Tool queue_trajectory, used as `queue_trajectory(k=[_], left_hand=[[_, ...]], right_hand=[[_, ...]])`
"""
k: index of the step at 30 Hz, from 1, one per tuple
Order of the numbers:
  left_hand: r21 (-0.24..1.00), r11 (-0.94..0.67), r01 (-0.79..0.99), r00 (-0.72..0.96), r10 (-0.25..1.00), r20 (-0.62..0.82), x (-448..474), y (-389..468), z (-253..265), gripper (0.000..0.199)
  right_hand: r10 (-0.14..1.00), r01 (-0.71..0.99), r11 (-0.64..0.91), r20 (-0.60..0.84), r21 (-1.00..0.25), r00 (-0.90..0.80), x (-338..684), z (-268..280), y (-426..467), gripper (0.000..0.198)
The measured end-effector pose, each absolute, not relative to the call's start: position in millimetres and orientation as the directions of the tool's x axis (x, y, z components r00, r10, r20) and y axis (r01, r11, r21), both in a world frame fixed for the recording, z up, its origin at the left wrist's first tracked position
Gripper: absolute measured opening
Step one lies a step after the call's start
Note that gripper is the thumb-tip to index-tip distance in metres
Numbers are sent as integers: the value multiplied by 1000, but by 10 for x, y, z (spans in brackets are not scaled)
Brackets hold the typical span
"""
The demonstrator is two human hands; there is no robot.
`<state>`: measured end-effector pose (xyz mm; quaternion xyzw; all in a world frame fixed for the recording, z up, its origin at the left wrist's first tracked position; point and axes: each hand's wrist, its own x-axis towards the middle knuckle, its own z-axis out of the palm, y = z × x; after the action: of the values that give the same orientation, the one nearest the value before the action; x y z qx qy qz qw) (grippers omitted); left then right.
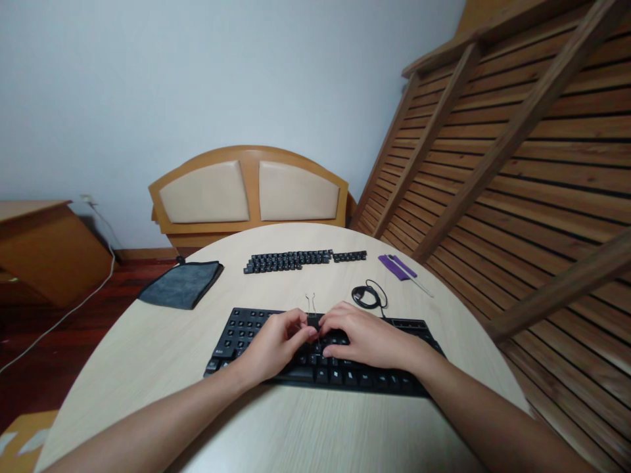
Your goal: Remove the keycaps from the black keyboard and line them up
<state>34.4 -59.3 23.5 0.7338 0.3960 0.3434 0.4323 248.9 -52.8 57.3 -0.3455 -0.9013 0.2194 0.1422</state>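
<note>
A black keyboard [362, 378] lies before me on the round table, with keycaps on much of it and bare key stems showing at its left. My left hand [276, 341] is closed, thumb and forefinger pinched on a wire keycap puller [313, 320] with a black grip. Two thin wire ends stick up above that grip. Over the middle of the keys, my right hand [362, 335] has its curled fingertips beside the puller. Its thumb sits lower on the keys, apart from the forefinger. The puller's lower end is partly hidden between my hands.
Loose keycaps [286, 261] stand in rows farther back. A coiled cable [365, 295] lies behind the keyboard's right half. Beyond it are a purple cloth [397, 267] and a thin rod-like tool [419, 284]. A grey cloth pouch [181, 284] rests at the table's left edge.
</note>
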Motion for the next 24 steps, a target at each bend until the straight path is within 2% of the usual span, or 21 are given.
queue_trajectory(k=[4,7,9,11,13,18,21,24], left_hand=[[752,-467,465,489,844,221,317,-641,266,21],[624,-603,497,598,759,257,282,-678,297,18],[589,-632,504,616,741,267,268,-683,300,17],[627,-581,519,562,784,262,267,-669,286,19],[726,-486,487,498,837,226,276,-640,258,20],[953,-223,203,469,877,105,304,-546,175,26],[996,-44,83,446,895,2,314,-502,154,33],[998,-3,56,431,902,-21,319,-477,151,36]], right_hand=[[682,557,669,108,-492,-723,2483,571,-526,19],[679,552,679,129,-484,-723,2476,551,-526,20],[677,547,683,139,-484,-723,2470,536,-529,19],[680,549,679,137,-486,-720,2463,525,-532,18],[689,558,671,133,-489,-712,2454,518,-536,18],[709,553,652,157,-519,-688,2423,495,-539,16],[723,548,636,172,-544,-669,2405,476,-539,12],[741,544,619,189,-566,-645,2388,459,-536,11]])
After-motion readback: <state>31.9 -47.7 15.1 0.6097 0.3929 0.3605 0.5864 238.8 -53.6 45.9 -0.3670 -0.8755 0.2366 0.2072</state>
